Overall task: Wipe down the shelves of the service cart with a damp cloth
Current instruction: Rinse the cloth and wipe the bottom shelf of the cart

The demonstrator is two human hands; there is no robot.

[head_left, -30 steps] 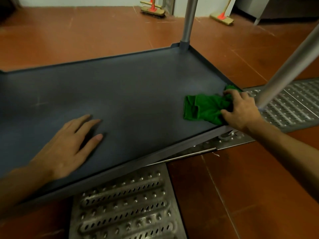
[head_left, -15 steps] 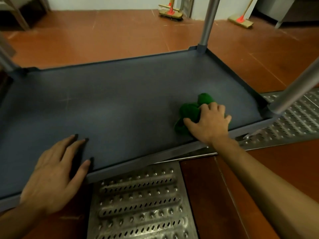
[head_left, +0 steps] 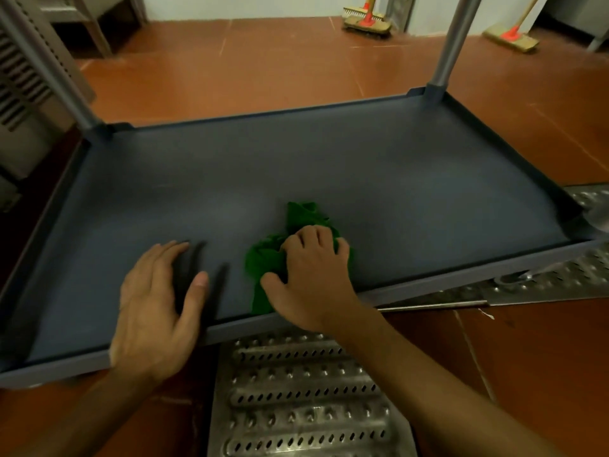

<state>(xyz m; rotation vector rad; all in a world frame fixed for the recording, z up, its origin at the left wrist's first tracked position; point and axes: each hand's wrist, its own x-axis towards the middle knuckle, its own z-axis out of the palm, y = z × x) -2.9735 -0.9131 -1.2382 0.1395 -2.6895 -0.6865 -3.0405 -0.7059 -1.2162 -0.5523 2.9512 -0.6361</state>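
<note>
Down at the far left, one grey upright post (head_left: 49,65) rises from the back corner of the cart's low shelf (head_left: 362,166), a dark grey tray with a raised lip all round. Next along, the left hand (head_left: 155,301) lies palm down across the near rim, its fingers (head_left: 171,250) spread wide and flat on the shelf, holding nothing and apparently bracing the cart. Just beside it to the right, the right hand (head_left: 309,275) presses on a green cloth (head_left: 296,219), fingers curled over the bunched fabric so that it is pinned to the shelf near the front edge, about midway along; part of the cloth pokes out beyond the knuckles and part trails toward the rim. Being soft, limp and light, the cloth should crumple and slide easily, and if it is indeed damp it will likely cling a little to the shelf, so a flat palm over the middle of the wad seems the best hold, keeping loose corners tucked under. Further right, a second post (head_left: 451,44) stands at the far right corner, and two brooms (head_left: 365,23) rest on the red tiled floor (head_left: 263,67) by the wall. Below the cart lie perforated metal drain grates (head_left: 296,397). By count: one cloth, one shelf in view, two hands, two clear posts, two brooms.
</note>
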